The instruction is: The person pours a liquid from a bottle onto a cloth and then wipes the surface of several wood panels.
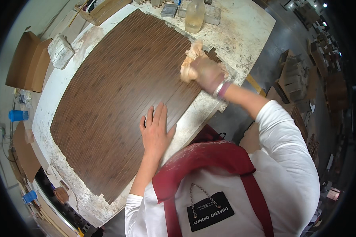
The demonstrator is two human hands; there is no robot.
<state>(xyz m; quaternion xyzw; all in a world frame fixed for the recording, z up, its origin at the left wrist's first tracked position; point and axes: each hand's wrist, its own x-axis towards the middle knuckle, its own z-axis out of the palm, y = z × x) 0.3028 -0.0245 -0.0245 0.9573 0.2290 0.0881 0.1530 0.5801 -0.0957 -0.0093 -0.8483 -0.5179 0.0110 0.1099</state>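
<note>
A large dark-brown panel of narrow wood-look strips [106,91] lies on the worktable, its ends stepped and uneven. My left hand [156,132] rests flat on the near edge of the panel, fingers stretched out and holding nothing. At the panel's right end, my right hand [209,73], blurred by motion, grips a crumpled pale peach cloth [189,70]. The cloth touches the panel's surface and bunches out on both sides of the hand. My right fingers are partly hidden by the blur and the folds.
The white, stained worktable [241,35] carries a clear bottle of yellowish liquid [194,17], a grey block [169,10] and a plaster-covered lump [60,51]. An open cardboard box [27,63] stands at the left. Beyond the right edge, boxes [294,79] sit on the floor.
</note>
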